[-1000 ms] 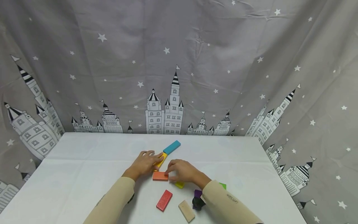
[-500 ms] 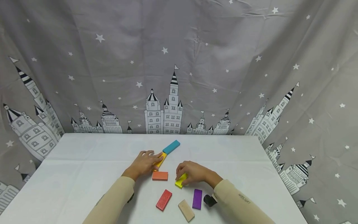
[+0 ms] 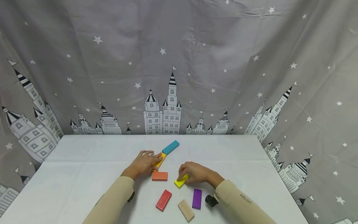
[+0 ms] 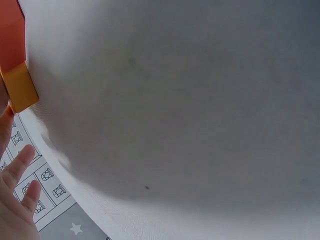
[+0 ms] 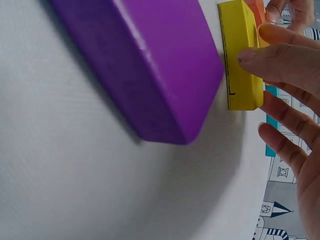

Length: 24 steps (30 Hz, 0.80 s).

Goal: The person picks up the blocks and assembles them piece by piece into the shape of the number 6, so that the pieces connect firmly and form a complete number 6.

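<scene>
Working lower centre, the right hand (image 3: 195,173) pinches a yellow block (image 3: 181,181) (likely light, stiff; best held by its long sides).

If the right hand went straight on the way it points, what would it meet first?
Probably the orange block, with the amber block at the left hand close by; the head view leaves height unclear, so the right hand might pass over.

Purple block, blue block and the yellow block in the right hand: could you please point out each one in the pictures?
Purple block (image 3: 197,198), head view: middle of its top face.
Blue block (image 3: 170,147), head view: middle of its top face.
Yellow block (image 5: 243,84), right wrist view: lower half of the face toward the camera.
</scene>
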### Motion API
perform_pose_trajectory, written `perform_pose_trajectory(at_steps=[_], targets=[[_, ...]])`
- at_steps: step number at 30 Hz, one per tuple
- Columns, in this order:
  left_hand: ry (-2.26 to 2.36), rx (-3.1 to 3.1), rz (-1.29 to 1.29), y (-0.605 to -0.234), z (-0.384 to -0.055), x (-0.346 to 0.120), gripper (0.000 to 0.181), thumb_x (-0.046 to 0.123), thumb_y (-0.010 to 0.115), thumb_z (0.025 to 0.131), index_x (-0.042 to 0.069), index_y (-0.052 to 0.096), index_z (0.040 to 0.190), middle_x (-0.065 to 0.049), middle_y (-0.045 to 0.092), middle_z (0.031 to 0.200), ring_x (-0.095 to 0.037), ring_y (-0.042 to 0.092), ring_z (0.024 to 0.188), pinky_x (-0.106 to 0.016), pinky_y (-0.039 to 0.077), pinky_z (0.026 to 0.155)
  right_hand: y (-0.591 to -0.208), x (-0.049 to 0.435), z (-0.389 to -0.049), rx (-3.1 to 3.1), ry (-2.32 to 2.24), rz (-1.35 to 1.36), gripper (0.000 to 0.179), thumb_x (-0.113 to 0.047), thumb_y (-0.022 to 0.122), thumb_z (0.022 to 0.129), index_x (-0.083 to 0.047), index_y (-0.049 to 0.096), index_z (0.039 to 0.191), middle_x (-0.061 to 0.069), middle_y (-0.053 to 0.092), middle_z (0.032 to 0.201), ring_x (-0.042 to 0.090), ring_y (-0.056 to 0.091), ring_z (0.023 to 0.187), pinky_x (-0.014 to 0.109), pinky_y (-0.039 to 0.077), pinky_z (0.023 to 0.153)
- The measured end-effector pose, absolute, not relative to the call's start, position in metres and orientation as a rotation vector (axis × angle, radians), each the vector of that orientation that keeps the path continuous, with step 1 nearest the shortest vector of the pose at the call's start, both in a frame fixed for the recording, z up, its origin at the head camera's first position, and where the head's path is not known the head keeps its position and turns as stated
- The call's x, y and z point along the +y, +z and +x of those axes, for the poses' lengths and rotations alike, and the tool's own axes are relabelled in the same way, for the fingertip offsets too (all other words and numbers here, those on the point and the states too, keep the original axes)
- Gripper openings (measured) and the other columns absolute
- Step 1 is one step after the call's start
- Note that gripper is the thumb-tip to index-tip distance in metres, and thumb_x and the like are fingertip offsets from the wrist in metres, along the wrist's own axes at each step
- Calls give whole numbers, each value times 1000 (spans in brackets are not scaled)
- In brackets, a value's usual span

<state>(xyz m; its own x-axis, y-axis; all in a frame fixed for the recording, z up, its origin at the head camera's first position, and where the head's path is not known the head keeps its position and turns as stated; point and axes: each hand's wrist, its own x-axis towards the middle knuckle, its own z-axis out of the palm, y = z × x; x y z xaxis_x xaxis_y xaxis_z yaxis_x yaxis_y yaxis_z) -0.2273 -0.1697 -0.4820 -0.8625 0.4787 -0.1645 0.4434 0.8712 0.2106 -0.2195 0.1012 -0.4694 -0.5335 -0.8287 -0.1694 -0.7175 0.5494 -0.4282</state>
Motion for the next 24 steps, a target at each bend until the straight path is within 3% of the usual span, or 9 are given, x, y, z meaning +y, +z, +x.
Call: perform_pose_trajectory(at_steps=[14,24], targets=[[253,2811,701,-484,-230,-170,56,36,65,89,21,50,141,3,42,150,-34,35,136,-56,21,112,-474,103,-214,2532,-456,-1321,24,-17,72,86,-21,75,110,-8,62,104,4,52,96,20,46,88],[226,2859,709,-479,-229,-167,55,34,70,85,20,56,137,3,49,145,-33,40,133,-56,24,111,-475,103,-214,2546,-455,-1274,25,-16,70,86,-22,75,111,-9,62,106,5,53,97,22,47,90]])
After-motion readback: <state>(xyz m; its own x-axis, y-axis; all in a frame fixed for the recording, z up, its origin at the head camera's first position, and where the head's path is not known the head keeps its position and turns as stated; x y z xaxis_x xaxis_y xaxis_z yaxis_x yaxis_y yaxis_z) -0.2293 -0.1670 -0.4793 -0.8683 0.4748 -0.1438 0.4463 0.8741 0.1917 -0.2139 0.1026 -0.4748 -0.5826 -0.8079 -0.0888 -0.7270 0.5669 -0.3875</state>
